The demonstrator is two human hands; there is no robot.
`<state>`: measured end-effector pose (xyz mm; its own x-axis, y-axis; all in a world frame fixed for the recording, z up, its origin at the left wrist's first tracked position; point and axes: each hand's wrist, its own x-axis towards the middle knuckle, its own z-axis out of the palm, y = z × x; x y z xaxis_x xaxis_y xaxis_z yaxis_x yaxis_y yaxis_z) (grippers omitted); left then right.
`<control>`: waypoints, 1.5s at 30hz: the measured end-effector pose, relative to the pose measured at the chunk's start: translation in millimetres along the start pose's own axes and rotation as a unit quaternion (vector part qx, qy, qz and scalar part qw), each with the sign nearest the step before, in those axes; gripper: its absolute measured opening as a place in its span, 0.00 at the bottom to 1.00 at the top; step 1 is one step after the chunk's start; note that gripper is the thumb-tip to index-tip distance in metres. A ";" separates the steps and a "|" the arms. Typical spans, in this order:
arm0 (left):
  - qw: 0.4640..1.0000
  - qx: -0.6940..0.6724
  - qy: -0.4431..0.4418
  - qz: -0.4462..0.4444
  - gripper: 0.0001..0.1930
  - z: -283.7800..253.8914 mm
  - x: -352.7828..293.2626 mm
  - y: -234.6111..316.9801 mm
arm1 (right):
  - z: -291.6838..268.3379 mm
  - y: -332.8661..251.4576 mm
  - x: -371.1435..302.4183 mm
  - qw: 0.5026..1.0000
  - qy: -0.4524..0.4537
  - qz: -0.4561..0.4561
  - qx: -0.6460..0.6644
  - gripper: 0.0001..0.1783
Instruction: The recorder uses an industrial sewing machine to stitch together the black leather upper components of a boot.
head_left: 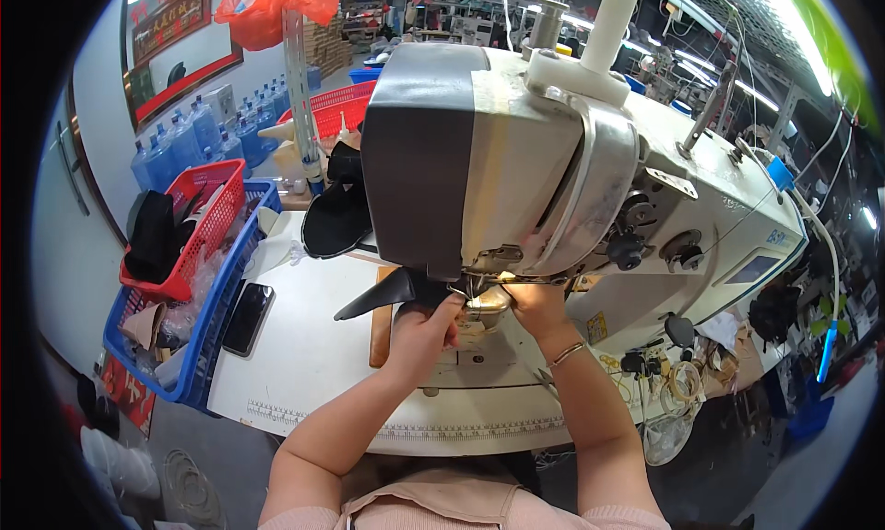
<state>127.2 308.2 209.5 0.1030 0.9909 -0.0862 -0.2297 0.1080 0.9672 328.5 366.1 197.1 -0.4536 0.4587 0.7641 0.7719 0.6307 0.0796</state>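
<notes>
A large white and grey sewing machine [419, 152] stands in front of me, its lit needle area low down at the middle. My left hand [429, 332] is just left of the needle, thumb and fingers curled on a black leather-like piece [380, 294]. One pointed flap of that piece sticks out to the left. My right hand [536, 307] reaches in at the right side of the needle, close to the shiny metal machine bed [490, 301]. The machine head hides its fingertips, so what they touch does not show.
Left on the white table [304, 346] lies a black phone [248, 319], beside a blue crate [198, 364] carrying a red basket [230, 194]. Black shoe-like pieces [336, 221] sit behind the machine's left side. Thread rolls and tape [684, 381] crowd the right. A ruler strip [470, 430] runs along the front edge.
</notes>
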 end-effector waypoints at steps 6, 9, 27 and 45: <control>0.996 0.073 -0.003 0.051 0.20 -1.2 5.4 -2.3 | 8.6 3.9 -2.7 1.000 -0.014 0.018 -0.009 0.10; 0.999 0.017 -0.009 0.035 0.17 -3.6 6.7 -3.0 | 8.1 3.5 -2.2 1.000 0.002 0.012 0.000 0.10; 0.996 -0.086 -0.005 -0.028 0.16 -7.1 13.3 0.3 | -20.8 -11.6 3.2 0.999 0.015 0.030 0.003 0.11; 0.996 -0.044 0.068 -0.037 0.11 -3.1 14.5 -3.8 | -60.2 -12.7 -43.2 0.979 0.155 0.078 -0.106 0.06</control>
<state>126.6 322.5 203.8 -0.0077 0.9812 -0.1927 -0.3108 0.1808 0.9331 365.2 300.6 201.6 -0.1903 0.3063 0.9327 0.9109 0.4093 0.0514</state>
